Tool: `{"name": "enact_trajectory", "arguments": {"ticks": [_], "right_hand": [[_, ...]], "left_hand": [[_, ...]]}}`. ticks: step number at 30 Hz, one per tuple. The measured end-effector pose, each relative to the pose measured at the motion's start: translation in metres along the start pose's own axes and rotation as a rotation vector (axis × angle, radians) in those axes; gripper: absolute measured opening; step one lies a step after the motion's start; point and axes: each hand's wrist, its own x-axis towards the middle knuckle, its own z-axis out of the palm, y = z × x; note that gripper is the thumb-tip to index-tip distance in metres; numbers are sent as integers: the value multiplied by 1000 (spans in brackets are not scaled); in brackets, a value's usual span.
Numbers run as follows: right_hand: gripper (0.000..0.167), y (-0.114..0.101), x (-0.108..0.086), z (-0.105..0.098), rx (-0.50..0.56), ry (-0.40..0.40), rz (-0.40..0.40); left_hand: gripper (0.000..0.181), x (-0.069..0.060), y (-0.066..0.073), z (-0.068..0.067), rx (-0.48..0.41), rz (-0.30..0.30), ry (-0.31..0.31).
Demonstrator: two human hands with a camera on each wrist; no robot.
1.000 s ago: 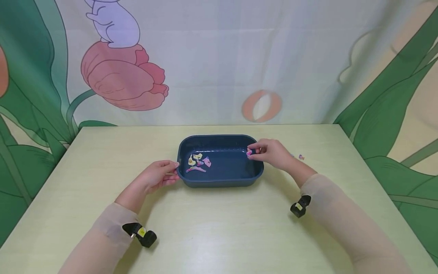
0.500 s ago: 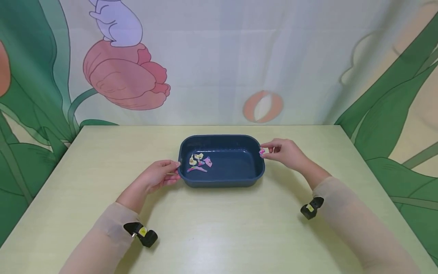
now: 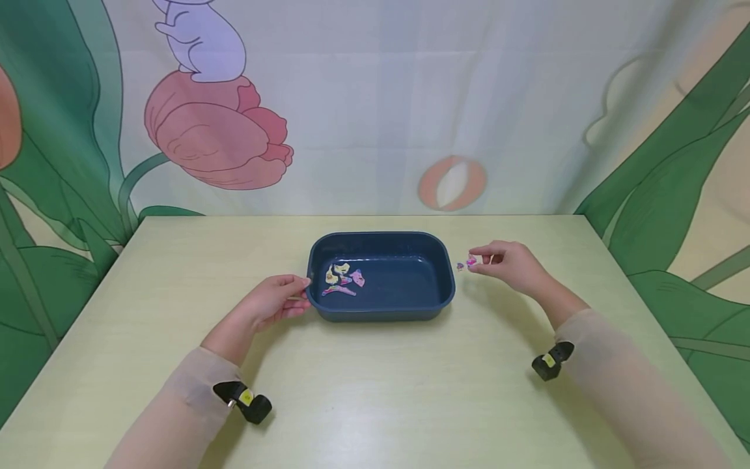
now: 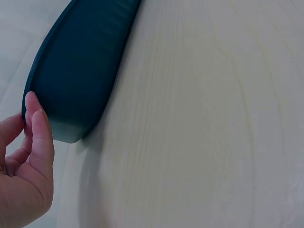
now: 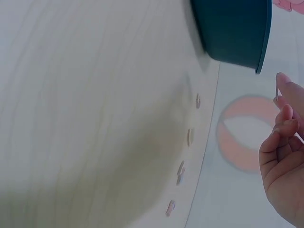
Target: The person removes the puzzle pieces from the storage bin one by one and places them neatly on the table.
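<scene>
A dark blue rectangular tub (image 3: 381,314) stands on the table. My left hand (image 3: 280,298) pinches its left rim; in the left wrist view the hand (image 4: 28,171) has its fingertips at the rim of the tub (image 4: 76,76). Inside the tub's left end lie several small flat colourful pieces (image 3: 357,278), yellow, pink and purple. My right hand (image 3: 511,266) is to the right of the tub, above the table. Between its thumb and fingertips it holds a small pink and white flat piece (image 3: 471,260), seen edge-on as a thin sliver (image 5: 277,88) in the right wrist view.
A small purple piece (image 3: 459,266) lies on the table between the tub and my right hand. The right wrist view shows several small pieces in a row on the table, one of them a thin pale piece (image 5: 190,137). A printed curtain (image 3: 351,130) hangs behind the table.
My right hand has moved right, from over the tub's right end to outside it, still holding the pink piece. A small purple piece on the table has come into view. The left hand stays at the rim.
</scene>
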Motion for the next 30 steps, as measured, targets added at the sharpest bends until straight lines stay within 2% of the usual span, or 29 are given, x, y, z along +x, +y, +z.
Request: {"name": "enact_trajectory", "arguments": {"ticks": [12, 19, 30], "right_hand": [[44, 22, -6, -9, -37, -12, 99], [46, 37, -13, -18, -53, 22, 98], [46, 60, -24, -31, -70, 53, 141]], "left_hand": [[36, -2, 1, -1, 12, -1, 7], [34, -1, 1, 0, 5, -2, -4], [35, 0, 1, 0, 14, 0, 4]]}}
